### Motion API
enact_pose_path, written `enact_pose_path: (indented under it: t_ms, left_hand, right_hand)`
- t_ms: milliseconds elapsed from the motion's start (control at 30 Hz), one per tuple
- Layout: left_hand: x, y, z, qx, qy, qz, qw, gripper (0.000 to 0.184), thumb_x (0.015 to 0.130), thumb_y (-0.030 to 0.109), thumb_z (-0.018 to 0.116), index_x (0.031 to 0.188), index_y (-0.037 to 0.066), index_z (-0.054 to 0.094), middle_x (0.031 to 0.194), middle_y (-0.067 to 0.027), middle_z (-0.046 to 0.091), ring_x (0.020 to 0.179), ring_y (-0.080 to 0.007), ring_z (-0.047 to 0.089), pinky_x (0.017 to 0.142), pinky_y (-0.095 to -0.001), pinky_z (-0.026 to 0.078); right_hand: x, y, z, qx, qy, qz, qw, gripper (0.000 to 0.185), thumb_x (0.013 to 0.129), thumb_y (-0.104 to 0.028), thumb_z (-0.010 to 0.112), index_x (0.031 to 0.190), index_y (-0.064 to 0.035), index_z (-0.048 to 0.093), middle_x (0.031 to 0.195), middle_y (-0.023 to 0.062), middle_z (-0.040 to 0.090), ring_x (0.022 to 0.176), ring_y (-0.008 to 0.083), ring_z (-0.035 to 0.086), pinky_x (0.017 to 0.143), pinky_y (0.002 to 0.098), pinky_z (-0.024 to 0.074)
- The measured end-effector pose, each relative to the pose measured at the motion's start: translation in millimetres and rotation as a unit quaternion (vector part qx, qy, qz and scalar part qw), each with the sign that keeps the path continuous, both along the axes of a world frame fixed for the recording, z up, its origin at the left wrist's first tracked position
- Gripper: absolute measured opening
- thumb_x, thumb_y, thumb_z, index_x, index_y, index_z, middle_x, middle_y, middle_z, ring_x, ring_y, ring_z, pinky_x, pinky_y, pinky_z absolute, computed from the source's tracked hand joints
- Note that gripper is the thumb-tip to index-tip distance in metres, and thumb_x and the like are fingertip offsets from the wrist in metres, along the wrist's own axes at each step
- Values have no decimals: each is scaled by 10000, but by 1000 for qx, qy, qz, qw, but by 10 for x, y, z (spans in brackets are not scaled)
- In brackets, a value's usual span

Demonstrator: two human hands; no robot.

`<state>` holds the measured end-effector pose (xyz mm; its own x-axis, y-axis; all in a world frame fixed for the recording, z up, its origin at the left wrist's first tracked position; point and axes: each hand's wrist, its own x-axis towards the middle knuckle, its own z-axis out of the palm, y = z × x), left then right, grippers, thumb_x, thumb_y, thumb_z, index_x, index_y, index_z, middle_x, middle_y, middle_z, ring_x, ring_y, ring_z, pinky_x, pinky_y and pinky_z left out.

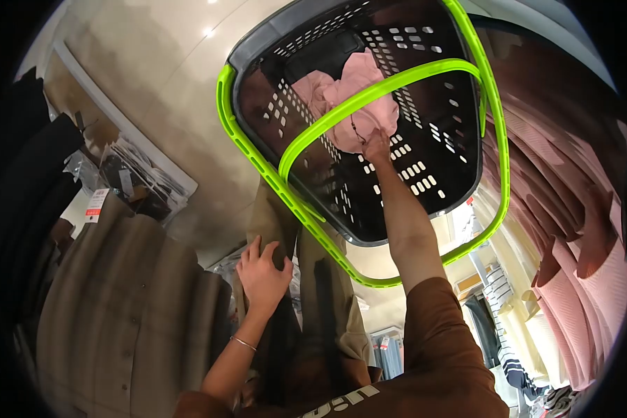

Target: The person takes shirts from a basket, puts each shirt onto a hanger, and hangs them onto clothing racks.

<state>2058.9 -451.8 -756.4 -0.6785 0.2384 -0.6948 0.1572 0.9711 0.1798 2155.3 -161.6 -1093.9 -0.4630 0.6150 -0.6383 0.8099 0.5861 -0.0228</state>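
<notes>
A black basket (pixel 341 226) with bright green handles (pixel 390 85) fills the upper middle of the view. Crumpled pink cloth (pixel 359 76) lies inside it, with a thin dark cord on its surface. My right hand (pixel 376 148) reaches into the basket, its fingers closed on the lower edge of the pink cloth. Lower left of the basket, my left hand (pixel 263 273) is raised with its fingers apart and holds nothing. A thin bracelet (pixel 244 343) circles the left wrist.
Brown-grey garments (pixel 118 299) hang on the left, with a white and red tag (pixel 96 206) above. Dark clothes are at the far left. Pink garments (pixel 571 299) hang along the right side, beside cream and striped ones. Pale floor (pixel 181 90) shows at the upper left.
</notes>
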Motion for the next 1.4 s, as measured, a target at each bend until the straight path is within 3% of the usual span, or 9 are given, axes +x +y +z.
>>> enact_pose_path:
  t_ms: [33, 133, 500, 600, 700, 733, 1133, 1267, 1400]
  left_hand:
    - [19, 1, -5, -2, -2, -1, 1000, 346, 679, 213, 688, 1010, 113, 662, 1242, -150, 547, 1121, -325, 504, 912, -438, 412]
    - [75, -45, -20, -12, -9, -4, 1000, 344, 683, 228, 679, 1007, 115, 664, 1248, -149, 545, 1128, -327, 498, 918, -441, 409]
    - [213, -180, -19, -35, -49, -8, 998, 332, 705, 266, 659, 1004, 121, 657, 1274, -136, 526, 1132, -336, 480, 936, -469, 388]
    - [233, -216, 8, -44, -54, -3, 998, 319, 712, 266, 650, 996, 121, 658, 1260, -134, 533, 1133, -337, 478, 940, -472, 385]
    - [232, -228, 87, -46, -56, -1, 997, 338, 712, 266, 655, 1025, 138, 649, 1296, -132, 512, 1162, -347, 472, 944, -466, 397]
    - [265, -259, 106, -37, -54, -11, 998, 347, 719, 261, 648, 1041, 131, 639, 1302, -148, 497, 1171, -350, 457, 951, -471, 387]
    - [66, -637, 850, 147, -79, 5, 986, 334, 740, 190, 630, 1037, 37, 620, 1173, -255, 550, 1097, -404, 513, 950, -455, 411]
    - [-324, -647, 914, 151, -109, 20, 982, 292, 745, 204, 626, 985, 40, 645, 1007, -218, 641, 981, -371, 603, 890, -429, 467]
    - [-806, -481, 1065, 135, -151, 21, 979, 283, 759, 240, 603, 959, 54, 680, 956, -182, 677, 948, -334, 640, 873, -398, 489]
  right_hand:
    - [-36, 74, 45, -31, 77, -102, 991, 266, 735, -49, 654, 989, 2, 595, 1018, 207, 642, 1022, 310, 611, 869, 309, 476]
    - [-221, 109, 527, -22, 183, -154, 971, 181, 728, 9, 645, 890, -1, 566, 862, 189, 659, 825, 329, 659, 728, 344, 517]
    - [-200, -181, 889, -42, -16, -337, 940, 450, 769, -300, 678, 1070, 32, 626, 1063, 227, 642, 946, 305, 654, 863, 338, 500]
    - [-271, -398, 1226, -198, -25, -465, 863, 458, 847, -225, 601, 1214, 32, 505, 1155, 199, 580, 925, 297, 642, 537, 363, 603]
    - [-444, -650, 1923, -228, -16, -524, 820, 512, 890, -375, 562, 1229, 2, 494, 1134, 201, 584, 847, 294, 659, 548, 377, 600]
    - [-422, -750, 2030, -217, 23, -543, 811, 390, 806, -96, 520, 1169, 46, 533, 945, 231, 639, 709, 288, 685, 504, 365, 583]
    - [28, -514, 3350, 18, 162, -266, 950, 297, 750, -89, 542, 1002, -1, 671, 904, 190, 662, 844, 276, 665, 722, 394, 542]
    - [9, -458, 4178, 54, 325, -495, 804, 251, 729, -74, 514, 897, 27, 671, 841, 256, 645, 884, 389, 631, 787, 409, 496]
    - [158, -544, 4998, 34, 493, -534, 686, 314, 753, 34, 423, 969, 44, 650, 879, 130, 672, 828, 233, 640, 760, 336, 495]
